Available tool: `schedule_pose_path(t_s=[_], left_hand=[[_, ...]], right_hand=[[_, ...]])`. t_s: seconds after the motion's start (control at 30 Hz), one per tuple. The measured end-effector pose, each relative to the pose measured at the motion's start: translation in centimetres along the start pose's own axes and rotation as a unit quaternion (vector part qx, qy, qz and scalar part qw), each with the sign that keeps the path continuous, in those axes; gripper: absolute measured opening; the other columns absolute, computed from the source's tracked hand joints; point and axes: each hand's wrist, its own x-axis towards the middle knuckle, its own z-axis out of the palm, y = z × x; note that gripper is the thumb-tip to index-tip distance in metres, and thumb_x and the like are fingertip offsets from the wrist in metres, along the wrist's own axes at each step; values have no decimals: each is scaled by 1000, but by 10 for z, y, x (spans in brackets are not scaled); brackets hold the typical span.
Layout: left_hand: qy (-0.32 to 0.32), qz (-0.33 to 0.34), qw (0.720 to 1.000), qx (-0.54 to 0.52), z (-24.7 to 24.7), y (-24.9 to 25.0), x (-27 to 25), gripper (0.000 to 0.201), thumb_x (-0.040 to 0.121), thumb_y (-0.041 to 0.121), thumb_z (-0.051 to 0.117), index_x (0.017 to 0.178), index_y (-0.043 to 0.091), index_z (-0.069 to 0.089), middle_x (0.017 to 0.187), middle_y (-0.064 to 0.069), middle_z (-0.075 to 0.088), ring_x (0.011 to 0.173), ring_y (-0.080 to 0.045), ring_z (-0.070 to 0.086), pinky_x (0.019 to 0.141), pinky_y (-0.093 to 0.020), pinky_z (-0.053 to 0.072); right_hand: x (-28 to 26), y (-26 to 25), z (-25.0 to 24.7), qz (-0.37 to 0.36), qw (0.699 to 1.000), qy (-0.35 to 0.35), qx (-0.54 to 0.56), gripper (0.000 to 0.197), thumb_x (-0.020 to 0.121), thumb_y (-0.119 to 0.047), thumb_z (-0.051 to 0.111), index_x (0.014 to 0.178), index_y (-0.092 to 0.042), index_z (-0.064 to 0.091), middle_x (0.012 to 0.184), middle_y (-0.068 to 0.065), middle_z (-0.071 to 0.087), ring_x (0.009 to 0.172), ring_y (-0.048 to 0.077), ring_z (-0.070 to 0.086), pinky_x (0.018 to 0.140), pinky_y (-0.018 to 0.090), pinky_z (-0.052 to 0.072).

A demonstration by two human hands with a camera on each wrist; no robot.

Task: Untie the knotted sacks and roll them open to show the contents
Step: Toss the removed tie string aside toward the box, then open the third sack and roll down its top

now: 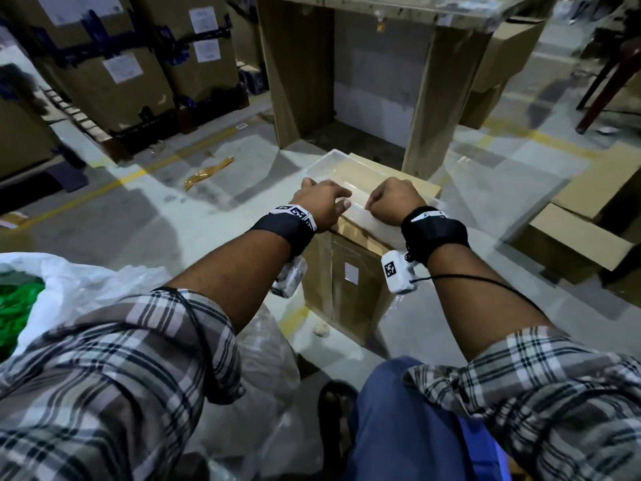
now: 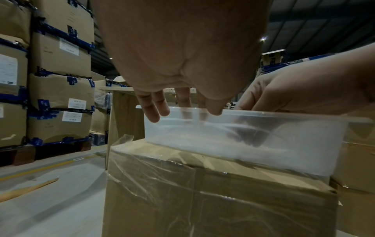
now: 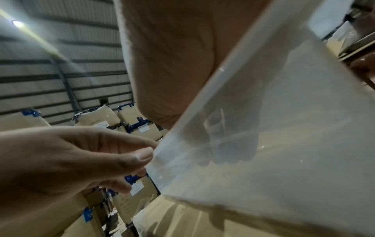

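Note:
A clear plastic container [image 1: 333,161] sits on a taped cardboard box [image 1: 347,282] in front of me. My left hand [image 1: 322,203] holds its near rim, fingers hanging over the edge and thumb on the outside wall. My right hand [image 1: 388,199] grips the same rim further right, its fingers curled inside and showing through the wall [image 3: 229,144]. In the left wrist view the container [image 2: 263,144] looks empty. A white sack [image 1: 86,282] with green contents [image 1: 17,307] lies open at my lower left. A clear sack [image 1: 267,359] sits under my left forearm; neither hand touches either one.
Stacked cartons [image 1: 104,64] with blue tape line the left side. A wooden desk [image 1: 298,81] stands just beyond the box. Flat cardboard boxes [image 1: 572,237] lie on the floor to the right, and a dark chair leg [image 1: 607,81] stands at far right. A tape strip [image 1: 208,171] lies on the floor.

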Motion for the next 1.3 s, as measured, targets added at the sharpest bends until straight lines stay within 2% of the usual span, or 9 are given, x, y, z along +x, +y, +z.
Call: schedule_pose_path(t_s=[0.2,0.3,0.43,0.53,0.77,1.0,1.07,1.2,1.3], left_hand=[[-2,0,1000,5,-2,1,1,43,102,46,44,141,33,52,150,5,49,131,-32,37,105,-46,39],[-4,-5,1000,-7,-2,3,-2,47,101,45,48,146,31,47,158,3,36,138,-34,31,110,-50,35],[3,-9,1000,-2,-11,1,-14,50,100,44,50,148,32,43,163,-3,26,143,-38,26,115,-54,31],[13,-24,1000,3,-27,-9,-27,49,98,46,52,145,32,47,161,-4,28,142,-38,28,116,-54,31],[36,-42,998,-1,-71,-44,-83,42,97,45,55,137,32,56,153,-3,42,139,-34,35,114,-49,32],[70,-64,995,-38,-87,-101,-183,28,96,39,59,121,28,68,136,-3,60,131,-27,48,113,-45,31],[98,-84,990,-48,-86,-123,-220,25,96,36,60,118,28,69,133,-2,61,129,-25,50,113,-47,32],[242,-145,954,-103,-79,-166,-294,21,93,23,64,112,24,72,128,-4,65,122,-26,57,110,-43,38],[297,-165,931,-131,-65,-183,-334,24,95,16,62,117,16,71,126,-7,67,120,-27,60,107,-42,43]], right_hand=[[-4,-4,-1,2,1000,-19,-13,35,86,-11,47,97,-14,80,107,12,73,97,31,65,93,40,56],[-5,-5,0,9,999,-25,-36,32,87,-12,48,98,-11,78,108,15,71,95,33,65,93,41,56],[-9,-14,-6,7,997,52,-54,32,83,-15,49,97,-11,78,103,18,72,93,37,65,88,41,58],[-16,-29,-11,-6,993,106,-55,33,80,-15,48,95,-12,78,98,18,72,92,37,65,87,40,58],[-56,-83,1,-38,994,106,7,32,80,-12,49,94,-12,78,98,15,74,95,35,66,91,38,56],[-121,-155,75,-139,987,19,73,34,73,-14,49,87,-17,80,92,3,77,94,25,67,89,32,55],[-133,-168,100,-162,984,-5,74,31,77,-12,52,87,-18,80,92,1,77,95,22,67,88,27,53],[-147,-185,137,-213,974,-48,65,29,82,-7,55,93,-17,80,99,-1,78,100,17,67,88,15,42],[-151,-198,150,-236,966,-49,90,30,83,-5,56,100,-15,78,104,-1,76,101,15,66,90,15,42]])
